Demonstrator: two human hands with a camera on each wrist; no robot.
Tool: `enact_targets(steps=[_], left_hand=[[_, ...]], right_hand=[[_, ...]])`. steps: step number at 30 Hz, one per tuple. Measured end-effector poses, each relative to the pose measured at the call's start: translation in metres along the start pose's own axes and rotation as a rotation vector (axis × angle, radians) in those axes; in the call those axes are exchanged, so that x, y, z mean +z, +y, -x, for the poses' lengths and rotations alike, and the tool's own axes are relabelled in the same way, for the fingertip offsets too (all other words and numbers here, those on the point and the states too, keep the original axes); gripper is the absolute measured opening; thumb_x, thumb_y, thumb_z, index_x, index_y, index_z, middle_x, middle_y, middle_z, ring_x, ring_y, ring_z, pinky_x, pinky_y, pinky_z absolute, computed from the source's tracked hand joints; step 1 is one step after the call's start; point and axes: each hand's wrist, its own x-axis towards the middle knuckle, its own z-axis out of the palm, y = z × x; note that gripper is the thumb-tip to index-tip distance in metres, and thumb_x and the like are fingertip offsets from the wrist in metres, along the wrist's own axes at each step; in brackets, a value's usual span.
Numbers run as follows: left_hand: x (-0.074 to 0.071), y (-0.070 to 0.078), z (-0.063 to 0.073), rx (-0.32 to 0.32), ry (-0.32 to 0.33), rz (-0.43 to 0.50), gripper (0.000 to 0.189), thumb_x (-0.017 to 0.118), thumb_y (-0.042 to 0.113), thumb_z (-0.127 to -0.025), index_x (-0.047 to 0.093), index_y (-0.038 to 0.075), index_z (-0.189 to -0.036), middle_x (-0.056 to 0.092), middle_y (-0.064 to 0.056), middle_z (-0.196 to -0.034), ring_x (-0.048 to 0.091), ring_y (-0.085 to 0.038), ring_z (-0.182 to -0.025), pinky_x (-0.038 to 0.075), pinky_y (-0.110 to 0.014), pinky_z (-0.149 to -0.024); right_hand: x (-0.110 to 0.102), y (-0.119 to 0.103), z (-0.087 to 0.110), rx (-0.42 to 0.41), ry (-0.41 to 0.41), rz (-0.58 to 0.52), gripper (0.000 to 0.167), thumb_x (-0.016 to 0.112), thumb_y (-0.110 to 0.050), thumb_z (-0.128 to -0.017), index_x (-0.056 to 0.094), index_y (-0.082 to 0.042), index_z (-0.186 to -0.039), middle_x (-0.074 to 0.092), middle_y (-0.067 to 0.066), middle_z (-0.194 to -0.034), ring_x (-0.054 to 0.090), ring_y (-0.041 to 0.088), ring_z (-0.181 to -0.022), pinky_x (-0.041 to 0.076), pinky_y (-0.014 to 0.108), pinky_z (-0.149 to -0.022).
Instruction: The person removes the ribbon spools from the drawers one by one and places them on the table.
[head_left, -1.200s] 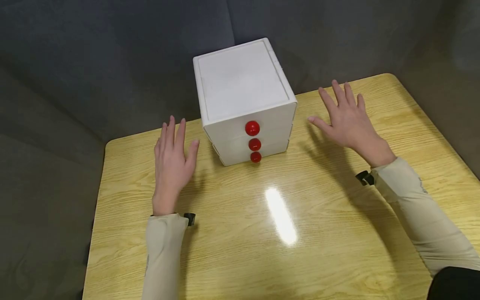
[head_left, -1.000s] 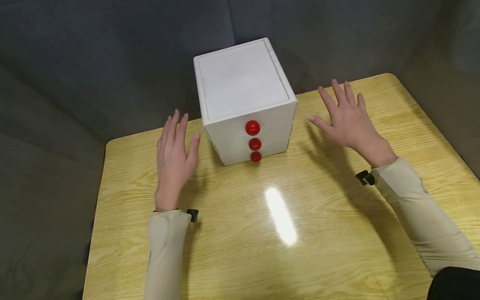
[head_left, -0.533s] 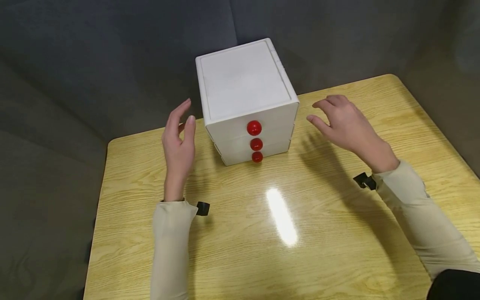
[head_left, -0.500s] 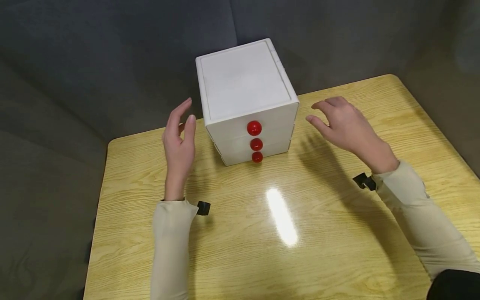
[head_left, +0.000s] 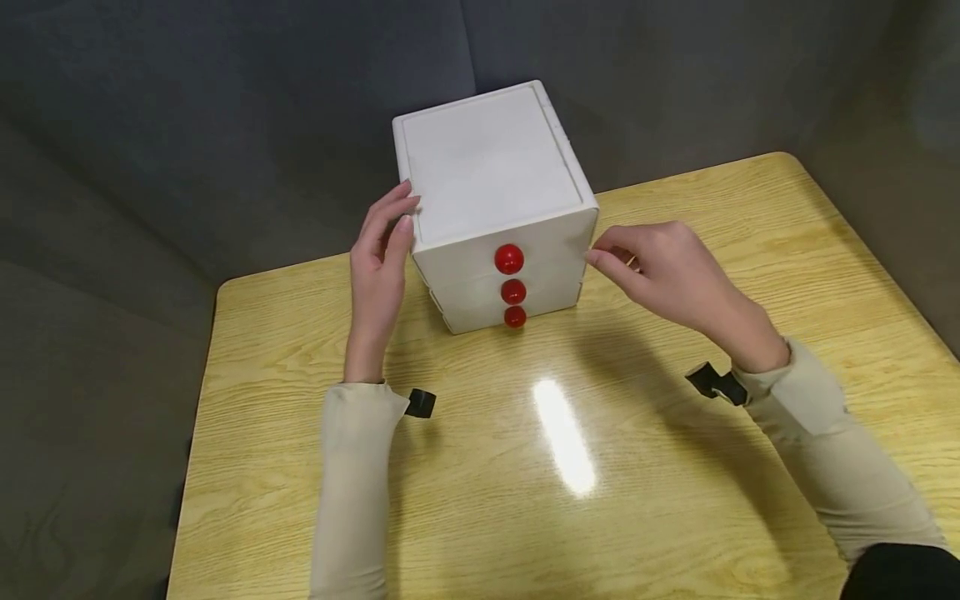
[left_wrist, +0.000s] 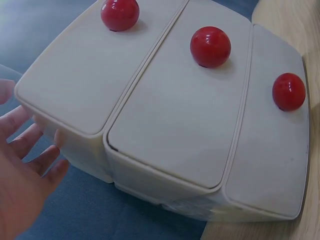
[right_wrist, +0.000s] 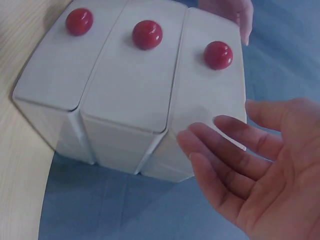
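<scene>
A white three-drawer cabinet (head_left: 487,167) stands at the back of the table, its drawers all closed. Its front carries a top red knob (head_left: 509,259), a middle red knob (head_left: 513,292) and a bottom red knob (head_left: 515,317). My left hand (head_left: 378,275) is at the cabinet's upper left edge, fingers loosely bent; whether the fingertips touch it I cannot tell. By the upper right front edge is my right hand (head_left: 675,275), fingers bent, thumb toward the front. In the right wrist view that hand (right_wrist: 270,170) holds nothing, its fingers spread beside the cabinet.
The wood-grain table (head_left: 465,483) extends in front of the cabinet and to both sides. A dark grey fabric wall (head_left: 262,125) rises behind it and at the sides. A bright light reflection lies on the tabletop.
Both hands have moved inward to the cabinet's two sides, the left one rightward and slightly up, the right one leftward and down. Their fingers, straight before, are now bent. The cabinet stays put.
</scene>
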Motion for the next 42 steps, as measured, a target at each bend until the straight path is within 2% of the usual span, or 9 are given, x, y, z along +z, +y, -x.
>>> enact_targets(steps=[5, 11, 21, 31, 37, 42], left_hand=[[0.003, -0.003, -0.001, -0.020, -0.003, -0.020, 0.031, 0.054, 0.011, -0.104, 0.065, -0.008, -0.125, 0.052, -0.010, -0.150, 0.046, -0.016, -0.140, 0.038, -0.033, -0.110], [0.005, -0.004, -0.003, -0.039, -0.001, -0.033, 0.030, 0.057, 0.013, -0.102, 0.066, -0.007, -0.123, 0.052, -0.008, -0.150, 0.045, -0.015, -0.139, 0.037, -0.032, -0.109], [0.008, -0.008, -0.003, -0.010, 0.009, 0.011, 0.030, 0.057, 0.014, -0.101, 0.064, -0.010, -0.120, 0.052, -0.008, -0.148, 0.046, -0.017, -0.137, 0.040, -0.029, -0.096], [0.012, -0.020, -0.002, 0.021, 0.047, 0.067, 0.033, 0.054, 0.018, -0.100, 0.061, -0.011, -0.116, 0.051, -0.004, -0.148, 0.046, -0.021, -0.136, 0.038, -0.027, -0.084], [0.014, -0.023, -0.002, 0.030, 0.065, 0.088, 0.033, 0.052, 0.018, -0.100, 0.061, -0.010, -0.115, 0.051, -0.005, -0.148, 0.043, -0.021, -0.139, 0.037, -0.029, -0.088], [0.015, -0.025, -0.002, 0.034, 0.079, 0.098, 0.033, 0.051, 0.017, -0.099, 0.060, -0.011, -0.114, 0.051, -0.005, -0.147, 0.042, -0.021, -0.141, 0.036, -0.030, -0.094]], right_hand=[[0.004, -0.009, -0.003, -0.023, 0.012, -0.081, 0.007, 0.070, -0.009, -0.096, 0.074, -0.005, -0.092, 0.071, 0.001, -0.080, 0.063, 0.011, -0.066, 0.056, 0.037, -0.065], [0.009, -0.015, -0.007, -0.039, 0.019, -0.134, 0.005, 0.070, -0.008, -0.096, 0.074, -0.005, -0.097, 0.072, 0.001, -0.082, 0.063, 0.010, -0.068, 0.056, 0.035, -0.065], [0.023, -0.019, -0.014, -0.112, 0.046, -0.253, 0.015, 0.073, 0.000, -0.092, 0.073, 0.002, -0.107, 0.075, 0.006, -0.090, 0.070, 0.014, -0.074, 0.057, 0.029, -0.066], [0.041, -0.023, -0.019, -0.155, 0.049, -0.344, 0.027, 0.074, 0.001, -0.091, 0.074, -0.001, -0.118, 0.077, 0.010, -0.108, 0.073, 0.016, -0.083, 0.059, 0.029, -0.068], [0.049, -0.026, -0.021, -0.155, 0.052, -0.366, 0.025, 0.074, 0.000, -0.091, 0.075, -0.001, -0.116, 0.077, 0.008, -0.107, 0.073, 0.016, -0.084, 0.059, 0.030, -0.069], [0.053, -0.028, -0.022, -0.124, 0.058, -0.388, 0.027, 0.075, -0.002, -0.091, 0.075, -0.002, -0.118, 0.077, 0.008, -0.108, 0.074, 0.016, -0.083, 0.059, 0.030, -0.070]])
